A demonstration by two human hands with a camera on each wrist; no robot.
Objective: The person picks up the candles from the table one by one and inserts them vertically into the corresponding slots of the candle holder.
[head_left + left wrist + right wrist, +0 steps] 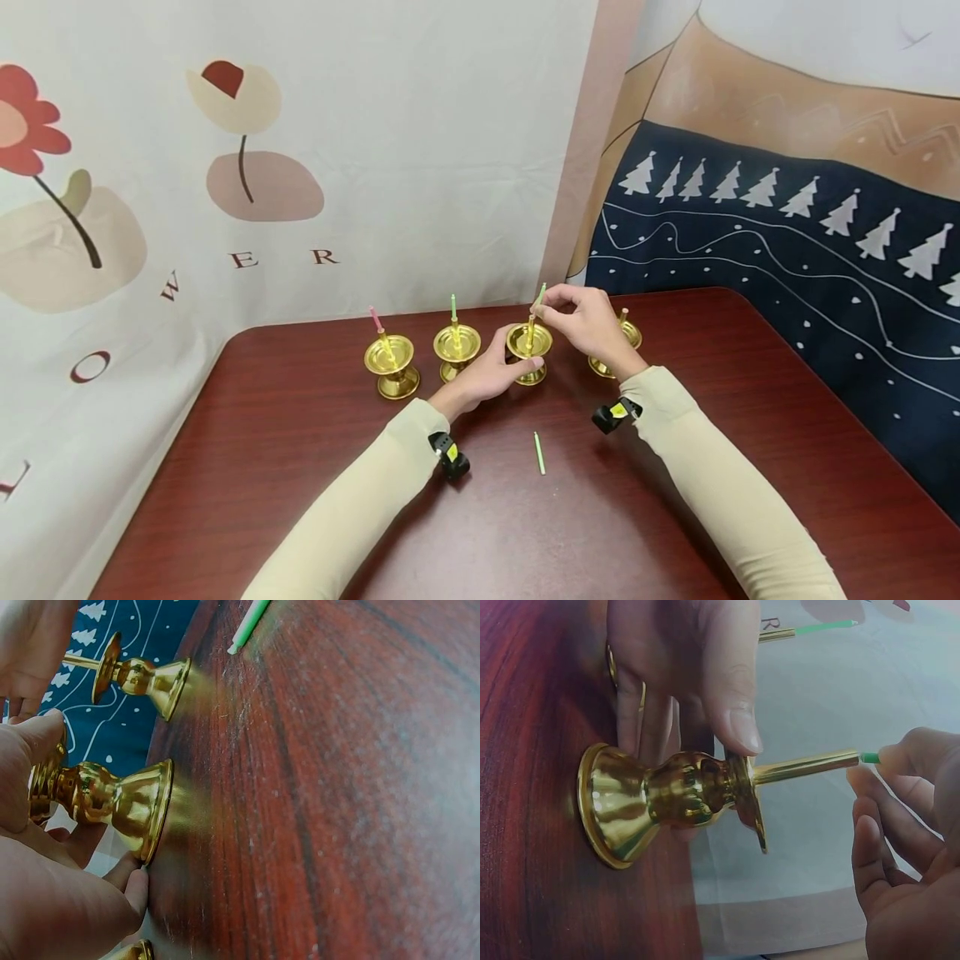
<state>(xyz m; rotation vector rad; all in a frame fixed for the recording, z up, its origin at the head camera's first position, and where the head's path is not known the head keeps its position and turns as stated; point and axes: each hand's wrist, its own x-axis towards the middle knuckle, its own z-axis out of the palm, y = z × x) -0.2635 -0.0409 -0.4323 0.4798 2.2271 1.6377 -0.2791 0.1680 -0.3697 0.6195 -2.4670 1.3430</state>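
Observation:
In the head view, my left hand (486, 373) grips a brass candle holder (532, 377) below its dish, the thumb at the rim. The holder stands upright on the table. Above it, my right hand (588, 323) pinches a thin green candle (543, 292) between thumb and finger. In the right wrist view, the lower end of that green candle (871, 757) is at the mouth of the holder's narrow tube (810, 766); whether it has entered, I cannot tell. A loose green candle (540, 454) lies on the table in front of the hands.
To the left stand two brass holders, one (397, 385) bearing a pink candle (376, 318), the other (457, 340) a green candle (453, 307). Another brass holder (632, 335) is partly behind my right hand. Printed cloth (420, 208) hangs behind the dark red table (300, 433).

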